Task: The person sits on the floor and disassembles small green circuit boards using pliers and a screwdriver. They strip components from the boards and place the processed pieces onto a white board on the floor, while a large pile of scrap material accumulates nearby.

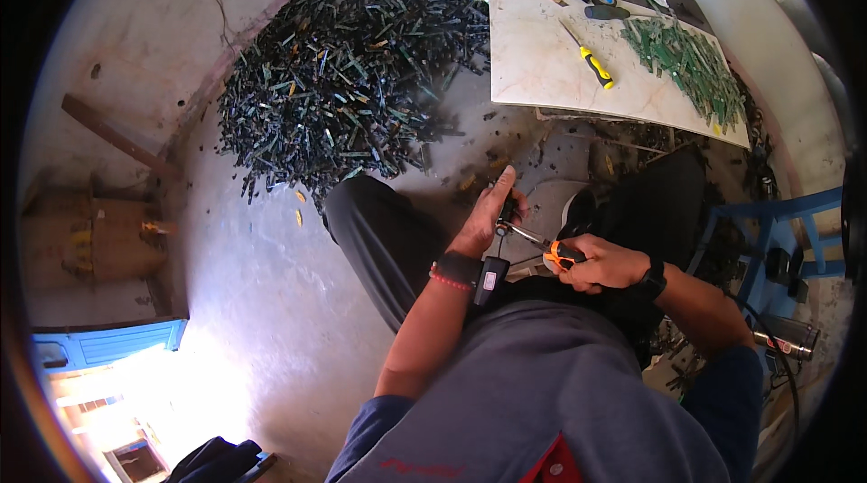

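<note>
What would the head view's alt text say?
The right hand holds an orange-black handled metal tool to a small dark object in the left hand. Beyond lie heaped dark strips and a white rectangular board.

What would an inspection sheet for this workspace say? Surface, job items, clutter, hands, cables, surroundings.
Surface: pale board ahead, bearing a yellow-and-black-handled tool and a pile of green strips.
Job's things: small dark piece, mostly hidden; orange-and-black-handled tool, metal end at the piece.
Clutter: large heap of dark strips on the floor, left of the board.
Hands: left hand grips the piece; right hand grips the orange-and-black-handled tool.
Cables: black cable at far right; ends unclear.
Surroundings: blue frame and metal flask, right.
</note>
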A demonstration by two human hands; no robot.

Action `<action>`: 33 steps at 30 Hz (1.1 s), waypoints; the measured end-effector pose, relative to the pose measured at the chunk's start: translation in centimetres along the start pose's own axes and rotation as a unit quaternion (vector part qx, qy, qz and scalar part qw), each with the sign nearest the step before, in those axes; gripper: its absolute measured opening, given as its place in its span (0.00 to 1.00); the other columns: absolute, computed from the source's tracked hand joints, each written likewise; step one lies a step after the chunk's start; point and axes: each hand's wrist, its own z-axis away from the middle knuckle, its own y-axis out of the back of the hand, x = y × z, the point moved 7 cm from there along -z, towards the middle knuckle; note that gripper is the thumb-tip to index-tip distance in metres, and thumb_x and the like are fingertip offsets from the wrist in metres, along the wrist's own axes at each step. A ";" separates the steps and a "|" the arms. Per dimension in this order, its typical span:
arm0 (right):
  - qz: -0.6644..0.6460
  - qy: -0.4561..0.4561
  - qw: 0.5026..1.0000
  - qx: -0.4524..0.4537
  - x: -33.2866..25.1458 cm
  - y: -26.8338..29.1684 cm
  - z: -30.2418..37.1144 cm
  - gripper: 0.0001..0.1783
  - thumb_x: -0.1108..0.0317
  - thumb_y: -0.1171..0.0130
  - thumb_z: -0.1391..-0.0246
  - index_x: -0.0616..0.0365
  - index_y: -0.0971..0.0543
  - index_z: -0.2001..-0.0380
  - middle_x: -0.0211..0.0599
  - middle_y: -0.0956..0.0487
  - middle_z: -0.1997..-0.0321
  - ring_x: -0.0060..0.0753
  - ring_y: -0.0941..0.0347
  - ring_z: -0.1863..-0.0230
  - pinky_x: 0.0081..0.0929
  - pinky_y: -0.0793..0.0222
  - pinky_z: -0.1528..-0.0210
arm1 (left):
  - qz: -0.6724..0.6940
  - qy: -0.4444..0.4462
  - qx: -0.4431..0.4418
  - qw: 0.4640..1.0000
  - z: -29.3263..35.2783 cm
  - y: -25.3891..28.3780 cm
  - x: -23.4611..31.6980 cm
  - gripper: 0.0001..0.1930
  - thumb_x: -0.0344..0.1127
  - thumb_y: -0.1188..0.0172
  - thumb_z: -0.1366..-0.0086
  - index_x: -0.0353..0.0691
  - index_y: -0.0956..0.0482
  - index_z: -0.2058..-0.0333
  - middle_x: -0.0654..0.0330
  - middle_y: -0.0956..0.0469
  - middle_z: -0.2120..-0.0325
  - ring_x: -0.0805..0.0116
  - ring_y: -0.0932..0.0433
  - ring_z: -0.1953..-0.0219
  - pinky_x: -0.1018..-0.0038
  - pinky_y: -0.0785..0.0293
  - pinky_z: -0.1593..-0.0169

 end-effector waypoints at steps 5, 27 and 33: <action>-0.189 0.002 0.982 0.010 0.3 -1.4 -0.2 0.09 0.73 0.48 0.50 0.58 0.32 0.64 0.27 0.35 0.78 0.17 0.41 0.82 0.18 0.45 0.81 | -0.075 -0.035 0.188 0.979 -1.1 3.7 -1.5 0.39 0.69 0.60 0.37 0.30 0.22 0.72 0.58 0.25 0.78 0.68 0.28 0.74 0.74 0.32 0.65; -0.351 0.093 0.931 -0.029 -0.3 -3.5 -2.0 0.12 0.71 0.50 0.52 0.56 0.33 0.62 0.28 0.32 0.74 0.22 0.39 0.79 0.22 0.43 0.79 | -0.057 -0.164 0.039 0.984 -1.9 1.5 -3.3 0.22 0.47 0.54 0.31 0.34 0.22 0.73 0.61 0.21 0.76 0.73 0.24 0.71 0.74 0.30 0.63; -0.372 0.094 0.923 -0.038 -0.1 -3.8 -2.0 0.11 0.72 0.52 0.52 0.56 0.32 0.62 0.29 0.32 0.73 0.22 0.39 0.79 0.23 0.43 0.80 | -0.060 -0.142 0.069 0.986 -1.9 1.6 -2.7 0.24 0.49 0.56 0.31 0.34 0.22 0.73 0.61 0.22 0.76 0.71 0.25 0.72 0.74 0.30 0.63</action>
